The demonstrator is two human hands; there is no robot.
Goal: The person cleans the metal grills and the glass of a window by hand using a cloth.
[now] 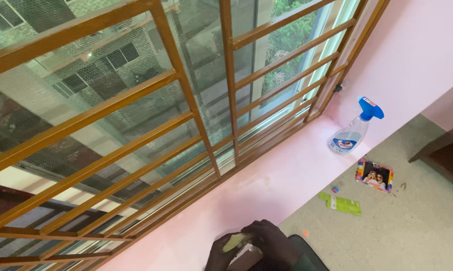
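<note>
Head view: both hands meet at the bottom edge, over the pink window sill [266, 190]. The left hand [219, 256] and the right hand [274, 243] close together on a folded yellowish cloth [236, 242], which lies between the two grips with a pale flat object just under it, perhaps a card. The right hand curls over from above, knuckles up; the left cups from the side. The spray bottle [349, 135] stands well apart, up the sill to the right of the grips.
</note>
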